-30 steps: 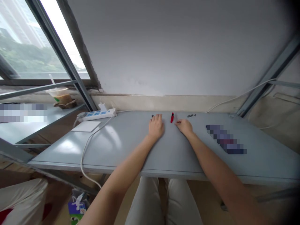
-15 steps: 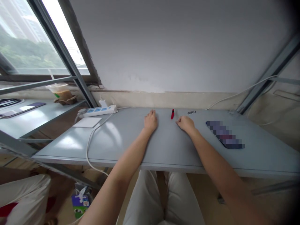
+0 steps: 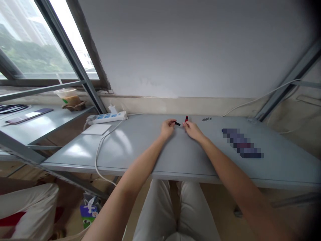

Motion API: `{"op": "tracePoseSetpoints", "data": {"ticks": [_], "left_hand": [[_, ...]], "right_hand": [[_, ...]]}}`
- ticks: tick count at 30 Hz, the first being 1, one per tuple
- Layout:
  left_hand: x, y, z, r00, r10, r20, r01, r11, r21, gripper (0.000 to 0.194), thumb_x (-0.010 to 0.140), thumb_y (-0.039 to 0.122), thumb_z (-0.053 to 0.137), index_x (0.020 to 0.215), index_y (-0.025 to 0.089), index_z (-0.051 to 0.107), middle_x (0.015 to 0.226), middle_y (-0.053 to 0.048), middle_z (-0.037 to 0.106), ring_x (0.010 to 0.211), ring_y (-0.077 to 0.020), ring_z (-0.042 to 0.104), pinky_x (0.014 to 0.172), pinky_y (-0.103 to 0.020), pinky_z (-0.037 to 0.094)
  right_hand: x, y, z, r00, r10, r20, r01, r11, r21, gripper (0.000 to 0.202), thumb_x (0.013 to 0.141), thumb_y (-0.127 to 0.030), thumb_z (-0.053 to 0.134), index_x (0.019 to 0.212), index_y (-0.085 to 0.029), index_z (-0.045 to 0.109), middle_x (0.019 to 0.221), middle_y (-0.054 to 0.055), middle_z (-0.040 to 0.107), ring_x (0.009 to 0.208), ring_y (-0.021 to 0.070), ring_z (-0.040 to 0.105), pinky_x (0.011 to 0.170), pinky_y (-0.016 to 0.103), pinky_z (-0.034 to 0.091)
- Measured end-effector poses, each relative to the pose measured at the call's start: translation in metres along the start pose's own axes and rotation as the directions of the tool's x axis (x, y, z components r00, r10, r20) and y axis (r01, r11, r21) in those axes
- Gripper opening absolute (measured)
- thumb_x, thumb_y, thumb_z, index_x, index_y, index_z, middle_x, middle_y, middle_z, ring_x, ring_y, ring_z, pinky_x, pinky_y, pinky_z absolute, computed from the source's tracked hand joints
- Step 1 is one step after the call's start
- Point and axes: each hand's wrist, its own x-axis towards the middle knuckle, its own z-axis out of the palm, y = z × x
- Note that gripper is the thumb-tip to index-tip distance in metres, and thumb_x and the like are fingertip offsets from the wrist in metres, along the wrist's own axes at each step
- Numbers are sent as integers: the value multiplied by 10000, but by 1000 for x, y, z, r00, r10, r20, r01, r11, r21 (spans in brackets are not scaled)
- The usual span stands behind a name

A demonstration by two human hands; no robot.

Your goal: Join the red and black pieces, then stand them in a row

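Observation:
My left hand (image 3: 168, 128) is closed on a small black rod-shaped piece (image 3: 177, 123), which points right toward my other hand. Fingertips of my right hand (image 3: 192, 129) are pinched together just across a small gap from the rod's end. Whatever they hold, if anything, is too small to make out. Right behind these fingers stands or lies a small red and black object (image 3: 186, 118), its lower part covered by the hand. A short row of several tiny dark pieces (image 3: 207, 119) lies on the grey desk (image 3: 140, 147), farther right.
A blurred-out dark flat object (image 3: 242, 143) lies at the desk's right. On the left are a white power strip (image 3: 111, 117), a flat white box (image 3: 96, 129) and a white cable (image 3: 96, 157) hanging over the front edge. A drink cup (image 3: 71, 98) stands on the neighbouring desk.
My left hand has lifted and turned rightward, and the black rod now shows in its fingers. My right hand has shifted left, partly covering the red object. The view has moved slightly.

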Motion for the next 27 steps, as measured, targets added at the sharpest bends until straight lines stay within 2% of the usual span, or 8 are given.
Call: {"op": "tracePoseSetpoints", "data": {"ticks": [3, 7, 12, 14, 16, 20, 27], "left_hand": [[-4, 6, 1, 1000, -26, -1, 26, 997, -75, 259, 820, 104, 452, 1029, 116, 605, 922, -103, 663, 620, -82, 584, 649, -229, 476], [-8, 10, -1, 996, -83, 22, 85, 984, -159, 243, 818, 105, 465, 1022, 101, 596, 903, -117, 670, 649, -92, 600, 669, -235, 482], [-11, 13, 0, 994, -96, 51, 105, 970, -220, 231, 812, 91, 465, 1008, 92, 588, 905, -123, 667, 680, -101, 610, 672, -244, 488], [-12, 13, 1, 995, -93, 47, 102, 965, -240, 233, 815, 78, 449, 1004, 87, 584, 907, -126, 663, 741, -113, 616, 672, -235, 488], [-11, 12, 1, 994, -99, 39, 105, 967, -232, 241, 817, 66, 436, 1007, 92, 582, 886, -118, 663, 772, -114, 614, 678, -228, 487], [-10, 8, 4, 991, -134, 18, 135, 973, -186, 254, 808, 51, 442, 1012, 95, 586, 803, -95, 660, 698, -103, 604, 697, -246, 485], [-7, 5, 5, 988, -151, -14, 143, 960, -242, 204, 817, 61, 437, 938, 89, 599, 787, -82, 624, 630, -86, 569, 642, -237, 481]], "right_hand": [[0, 1, 1, 999, -33, -2, 33, 997, 76, 274, 858, -352, 393, 777, -163, 574, 688, 43, 608, 631, 139, 537, 595, 229, 375], [0, 4, 2, 998, -2, -62, 8, 996, 91, 246, 832, -379, 438, 818, -166, 561, 730, 42, 612, 651, 140, 534, 606, 234, 378], [2, 5, 4, 999, 1, 32, -5, 991, 131, 246, 851, -343, 396, 765, -169, 547, 603, 11, 558, 550, 122, 496, 561, 228, 370], [2, 3, 4, 999, -10, 30, 6, 992, 123, 239, 849, -339, 404, 743, -173, 541, 584, 5, 544, 537, 120, 484, 551, 228, 362], [1, 2, 3, 1000, -13, 4, 12, 997, 82, 212, 840, -329, 427, 754, -174, 543, 616, 11, 561, 568, 126, 495, 564, 230, 361], [1, 2, 2, 999, -30, -20, 30, 1000, 7, 170, 828, -313, 459, 798, -174, 550, 724, 34, 602, 655, 138, 525, 608, 236, 366], [1, 9, 4, 999, -48, -6, 48, 999, 19, 132, 791, -275, 529, 879, -176, 530, 747, 25, 601, 658, 129, 539, 623, 235, 387]]}}
